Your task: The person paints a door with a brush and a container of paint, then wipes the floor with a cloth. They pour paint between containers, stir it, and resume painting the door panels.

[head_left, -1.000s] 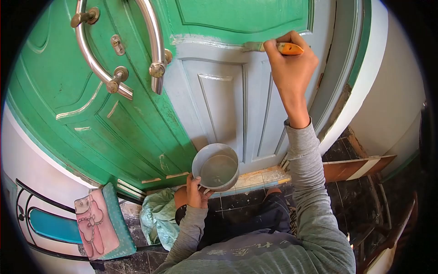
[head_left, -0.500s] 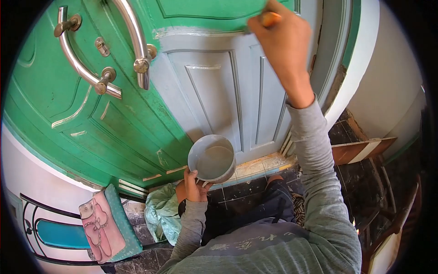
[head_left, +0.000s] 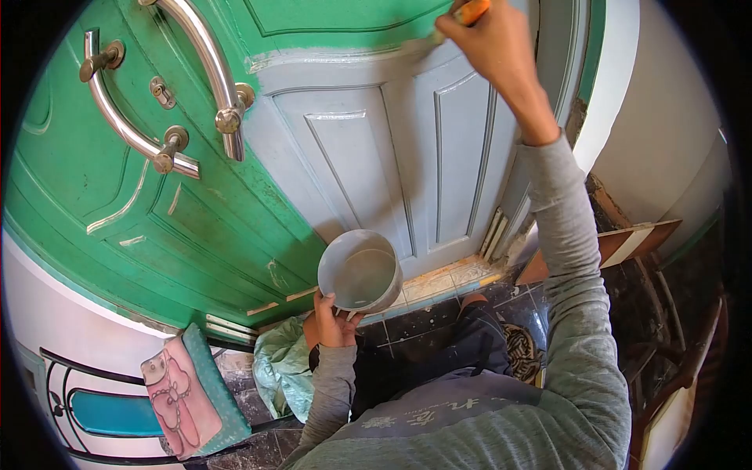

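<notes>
My right hand point(head_left: 495, 41) is closed around the orange handle of a paintbrush point(head_left: 472, 11), up at the top of the door. The bristles touch the door where grey paint meets green. Below, my left hand point(head_left: 335, 323) grips the near side of a round container point(head_left: 329, 270) with greyish paint inside, its opening tilted toward me. Grey paint covers the lower panels of the right door leaf point(head_left: 450, 188); above that edge the leaf is green. The left door leaf point(head_left: 235, 243) is green, with worn pale streaks along its mouldings.
Curved metal handles point(head_left: 205, 59) stick out from the door at upper left. A metal-framed chair with a pink and teal cushion point(head_left: 184, 403) stands at lower left, beside a pale green sheet point(head_left: 280, 364). Wooden boards point(head_left: 654, 235) lean at right. Dark floor tiles point(head_left: 427, 317) carry paint spots.
My right hand has shifted slightly up, and the brush now shows its bristles against the paint edge. The view has turned a little. My left hand still holds the container.
</notes>
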Action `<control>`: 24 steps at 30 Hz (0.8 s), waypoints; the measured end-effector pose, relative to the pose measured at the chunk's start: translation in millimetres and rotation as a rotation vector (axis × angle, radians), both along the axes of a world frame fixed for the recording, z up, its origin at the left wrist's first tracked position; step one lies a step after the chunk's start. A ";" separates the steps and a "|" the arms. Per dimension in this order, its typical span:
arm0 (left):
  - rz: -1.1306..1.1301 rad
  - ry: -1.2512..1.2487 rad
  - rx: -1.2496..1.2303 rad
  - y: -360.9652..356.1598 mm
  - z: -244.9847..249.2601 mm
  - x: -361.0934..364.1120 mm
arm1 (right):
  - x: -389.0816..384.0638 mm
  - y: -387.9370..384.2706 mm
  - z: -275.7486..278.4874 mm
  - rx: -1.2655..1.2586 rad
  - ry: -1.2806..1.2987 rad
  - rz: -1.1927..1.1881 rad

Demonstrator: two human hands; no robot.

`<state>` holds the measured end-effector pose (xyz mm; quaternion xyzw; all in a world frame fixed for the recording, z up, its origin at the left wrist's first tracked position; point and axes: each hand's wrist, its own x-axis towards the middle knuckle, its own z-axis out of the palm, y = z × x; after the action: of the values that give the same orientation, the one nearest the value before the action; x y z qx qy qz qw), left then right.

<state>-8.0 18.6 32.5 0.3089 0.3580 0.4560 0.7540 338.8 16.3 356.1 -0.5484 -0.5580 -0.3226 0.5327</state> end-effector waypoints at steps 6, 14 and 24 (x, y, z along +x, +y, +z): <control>0.011 0.050 0.009 -7.0 11.8 9.0 | -52.1 31.1 6.9 -0.050 -0.439 -0.093; 0.001 0.044 0.027 -5.0 13.5 5.1 | -15.9 28.1 36.5 -0.223 -0.012 0.443; -0.013 0.027 0.020 -3.7 12.4 10.4 | -23.6 7.9 58.5 -0.287 -0.314 0.663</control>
<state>2.5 14.9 45.0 0.3247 0.3615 0.4504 0.7490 315.2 24.3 414.7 -0.3512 -0.8190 -0.1314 0.4342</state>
